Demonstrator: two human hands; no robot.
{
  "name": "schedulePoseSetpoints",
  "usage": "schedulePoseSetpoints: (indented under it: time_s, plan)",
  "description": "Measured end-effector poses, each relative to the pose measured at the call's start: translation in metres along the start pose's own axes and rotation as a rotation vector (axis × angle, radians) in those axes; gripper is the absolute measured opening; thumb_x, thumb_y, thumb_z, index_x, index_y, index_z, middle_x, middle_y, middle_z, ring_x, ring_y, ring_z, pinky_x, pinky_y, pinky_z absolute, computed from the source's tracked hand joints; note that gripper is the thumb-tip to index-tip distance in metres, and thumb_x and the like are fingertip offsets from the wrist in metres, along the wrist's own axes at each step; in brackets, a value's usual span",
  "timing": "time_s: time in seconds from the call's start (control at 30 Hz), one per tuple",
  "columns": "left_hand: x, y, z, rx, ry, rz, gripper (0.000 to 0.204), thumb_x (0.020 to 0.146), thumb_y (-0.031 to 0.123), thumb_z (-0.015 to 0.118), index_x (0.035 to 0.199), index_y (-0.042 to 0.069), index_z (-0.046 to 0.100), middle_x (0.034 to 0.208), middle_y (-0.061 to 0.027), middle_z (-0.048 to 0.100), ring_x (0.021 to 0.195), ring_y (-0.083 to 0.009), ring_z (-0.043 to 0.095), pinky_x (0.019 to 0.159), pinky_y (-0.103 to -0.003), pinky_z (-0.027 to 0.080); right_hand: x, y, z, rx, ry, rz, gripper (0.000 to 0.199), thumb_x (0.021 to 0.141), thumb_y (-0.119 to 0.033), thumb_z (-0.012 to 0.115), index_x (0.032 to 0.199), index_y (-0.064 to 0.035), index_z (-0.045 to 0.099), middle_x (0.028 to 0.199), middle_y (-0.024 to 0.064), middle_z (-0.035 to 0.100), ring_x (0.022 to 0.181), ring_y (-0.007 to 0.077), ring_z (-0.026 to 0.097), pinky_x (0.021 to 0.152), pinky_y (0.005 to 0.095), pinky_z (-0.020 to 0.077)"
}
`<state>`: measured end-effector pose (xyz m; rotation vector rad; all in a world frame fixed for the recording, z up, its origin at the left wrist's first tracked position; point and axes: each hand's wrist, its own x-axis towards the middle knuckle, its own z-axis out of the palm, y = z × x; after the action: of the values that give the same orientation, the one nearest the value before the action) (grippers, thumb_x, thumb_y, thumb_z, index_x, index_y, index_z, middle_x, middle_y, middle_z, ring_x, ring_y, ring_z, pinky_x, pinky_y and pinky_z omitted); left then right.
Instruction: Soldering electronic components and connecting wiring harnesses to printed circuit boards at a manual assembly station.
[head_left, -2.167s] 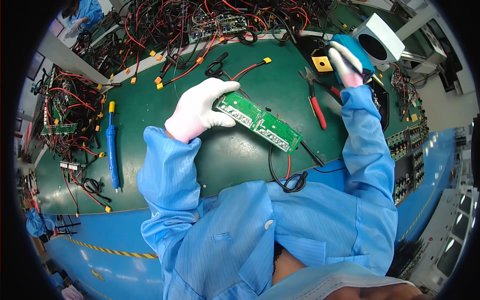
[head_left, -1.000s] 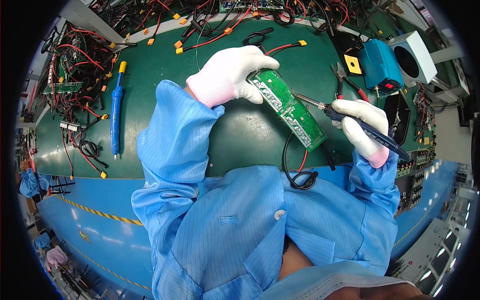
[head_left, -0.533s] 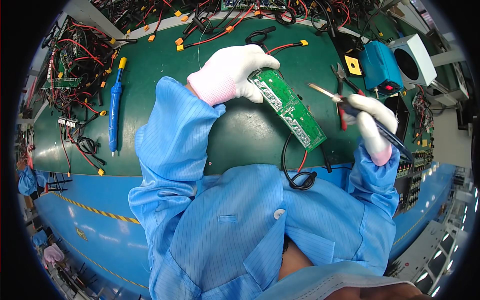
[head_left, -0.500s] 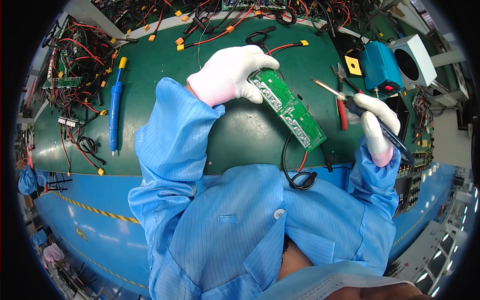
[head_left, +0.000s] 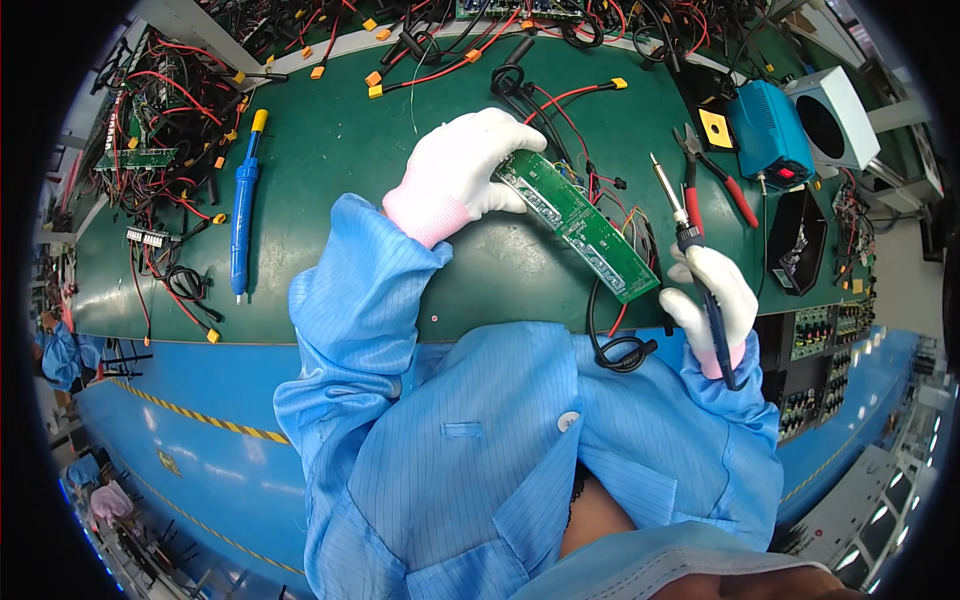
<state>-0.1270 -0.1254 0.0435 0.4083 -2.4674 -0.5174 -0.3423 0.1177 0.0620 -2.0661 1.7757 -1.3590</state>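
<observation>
My left hand, in a white glove, grips the upper end of a long green circuit board and holds it tilted over the green mat. Red and black wires hang from the board's lower end. To the right of the board, my right hand, also gloved, is closed around a soldering iron. The iron's metal tip points up and away from the board, not touching it.
A blue soldering station and a white box with a round opening stand at the back right. Red-handled pliers lie beside them. A blue and yellow screwdriver lies at left. Tangled wires and boards crowd the far edge and left side.
My right hand fetched the soldering iron from the station, brought its tip to the board, then pulled it back so the tip now points up. The left hand kept hold of the board.
</observation>
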Motion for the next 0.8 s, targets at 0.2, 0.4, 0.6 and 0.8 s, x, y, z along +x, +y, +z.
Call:
schedulePoseSetpoints:
  time_s: [0.2,0.4,0.6,0.8]
  plan:
    - [-0.007,-0.004,0.002,-0.024,0.028,0.0,0.057,0.054,0.019,0.081,0.108,0.015,0.061,0.101,-0.0028,0.06,0.089,-0.0231,0.061,0.079,-0.033,0.049,-0.005,0.001,0.023,0.071,0.125,-0.042,0.05,0.066,0.004,0.077,0.114,0.0047,0.062,0.093,0.017,0.067,0.072,0.0213,0.064,0.07,0.0305,0.0529]
    - [0.003,0.017,0.006,0.137,0.081,0.161,0.06,0.055,0.02,0.081,0.111,0.013,0.06,0.105,-0.0048,0.061,0.09,-0.025,0.061,0.081,-0.033,0.049,0.033,-0.014,0.017,0.485,0.268,0.211,0.057,0.075,0.004,0.073,0.127,0.0018,0.052,0.108,0.0234,0.064,0.091,0.0267,0.065,0.078,0.0302,0.0513]
    - [0.021,0.063,0.003,-0.221,-0.084,-0.241,0.059,0.065,0.015,0.079,0.119,0.01,0.055,0.113,-0.0087,0.06,0.096,-0.0245,0.06,0.085,-0.032,0.048,0.145,-0.043,-0.008,0.408,0.203,-0.189,0.048,0.082,0.005,0.062,0.13,0.0017,0.051,0.114,0.0241,0.063,0.096,0.0237,0.066,0.08,0.0283,0.0507]
    - [0.011,0.054,0.03,-1.125,0.158,-0.499,0.046,0.079,0.005,0.07,0.121,0.005,0.052,0.112,-0.0124,0.061,0.104,-0.0252,0.06,0.094,-0.033,0.047,0.123,-0.04,-0.04,0.276,0.67,-0.263,0.045,0.09,-0.003,0.055,0.135,0.0001,0.046,0.121,0.0261,0.06,0.101,0.0297,0.066,0.086,0.0349,0.0525]
